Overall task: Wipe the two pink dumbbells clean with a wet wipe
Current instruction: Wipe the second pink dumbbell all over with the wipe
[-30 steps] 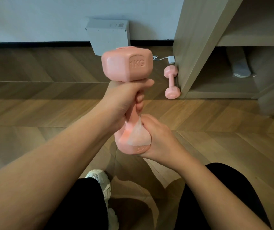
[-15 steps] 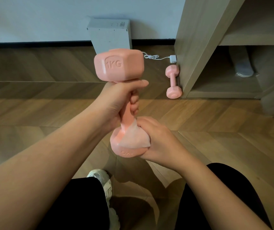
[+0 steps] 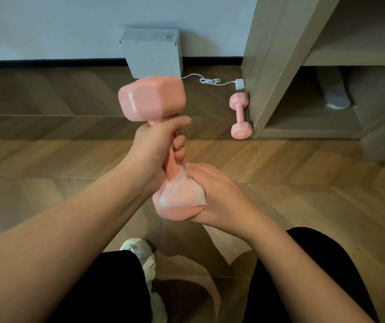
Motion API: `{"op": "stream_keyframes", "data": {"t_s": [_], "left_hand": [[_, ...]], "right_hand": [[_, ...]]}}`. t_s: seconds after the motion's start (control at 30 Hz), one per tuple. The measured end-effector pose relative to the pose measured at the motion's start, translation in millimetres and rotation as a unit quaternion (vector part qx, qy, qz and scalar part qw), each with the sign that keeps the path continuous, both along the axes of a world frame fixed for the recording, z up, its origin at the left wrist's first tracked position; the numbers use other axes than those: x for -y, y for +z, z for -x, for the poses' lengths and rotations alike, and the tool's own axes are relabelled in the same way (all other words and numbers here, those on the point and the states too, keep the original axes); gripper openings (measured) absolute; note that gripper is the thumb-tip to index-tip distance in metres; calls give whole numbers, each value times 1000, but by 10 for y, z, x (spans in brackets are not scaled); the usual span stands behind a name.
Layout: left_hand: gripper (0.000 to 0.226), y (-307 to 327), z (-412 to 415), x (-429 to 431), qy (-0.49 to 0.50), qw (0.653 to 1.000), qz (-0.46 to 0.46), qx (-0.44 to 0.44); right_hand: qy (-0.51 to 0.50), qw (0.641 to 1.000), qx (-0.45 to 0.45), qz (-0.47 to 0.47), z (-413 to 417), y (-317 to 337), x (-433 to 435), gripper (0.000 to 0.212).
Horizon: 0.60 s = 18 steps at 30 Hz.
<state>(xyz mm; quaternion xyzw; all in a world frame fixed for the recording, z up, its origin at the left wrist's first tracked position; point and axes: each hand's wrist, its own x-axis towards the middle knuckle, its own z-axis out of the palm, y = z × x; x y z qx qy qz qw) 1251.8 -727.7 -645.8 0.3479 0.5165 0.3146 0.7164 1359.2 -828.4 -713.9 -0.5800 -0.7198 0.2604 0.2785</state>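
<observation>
I hold a pink dumbbell (image 3: 150,99) upright in front of me, above the floor. My left hand (image 3: 157,145) is closed around its handle. A white wet wipe (image 3: 182,192) lies over the dumbbell's lower head, pressed there by my right hand (image 3: 219,194), which cups that head from the right. The upper head is blurred and shows a plain wet-looking face. The second pink dumbbell (image 3: 240,115) lies on the wooden floor, against the foot of the shelf unit.
A wooden shelf unit (image 3: 270,66) stands at the right, with a grey object (image 3: 336,94) in its lowest compartment. A grey box (image 3: 154,52) leans on the wall, with a white cable and plug (image 3: 239,84) beside it. My white shoe (image 3: 145,257) is below.
The dumbbell has turned in my left hand, so the "1KG" face has rotated out of sight. My right hand with the wipe has stayed on the lower head.
</observation>
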Motion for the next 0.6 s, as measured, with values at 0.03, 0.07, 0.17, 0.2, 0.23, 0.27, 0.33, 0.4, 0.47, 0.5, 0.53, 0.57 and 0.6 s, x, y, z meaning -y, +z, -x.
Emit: {"op": "stream_keyframes", "data": {"t_s": [0.03, 0.07, 0.17, 0.2, 0.23, 0.27, 0.33, 0.4, 0.47, 0.5, 0.53, 0.57, 0.6], "left_hand": [[43, 5, 1, 10, -22, 1000, 4, 6], [44, 13, 0, 19, -42, 999, 5, 14], [42, 47, 4, -6, -68, 997, 5, 32], [38, 61, 5, -23, -67, 997, 0, 34], [32, 69, 4, -35, -62, 998, -10, 30], [25, 70, -1, -49, -53, 998, -23, 18], [21, 44, -21, -66, -30, 999, -37, -22], [24, 2, -32, -68, -5, 998, -33, -60], [25, -28, -22, -71, 8, 997, -20, -74], [27, -34, -13, -73, 7, 997, -13, -69], [29, -35, -4, -73, -3, 998, -10, -56], [31, -34, 5, -71, -24, 999, -11, -36], [32, -27, 7, -65, -50, 999, -14, -11]], "right_hand": [[14, 1000, -2, 11, -7, -4, -22, 58], [20, 1000, 4, 11, -8, -6, -35, 52], [-15, 998, 43, -36, -15, 7, -6, 43], [-35, 996, 54, -61, -19, 12, 13, 42], [-55, 993, 64, -86, -20, 17, 30, 42], [-74, 988, 79, -110, -20, 14, 38, 43], [-98, 978, 113, -143, -11, 1, 44, 45], [-98, 977, 127, -141, 26, -19, 57, 45], [-77, 985, 109, -111, 69, -32, 59, 48], [-62, 990, 90, -87, 79, -35, 49, 52], [-46, 995, 69, -61, 75, -37, 32, 58], [-32, 998, 45, -36, 57, -38, 13, 63], [-24, 999, 20, -18, 36, -36, -2, 66]]}}
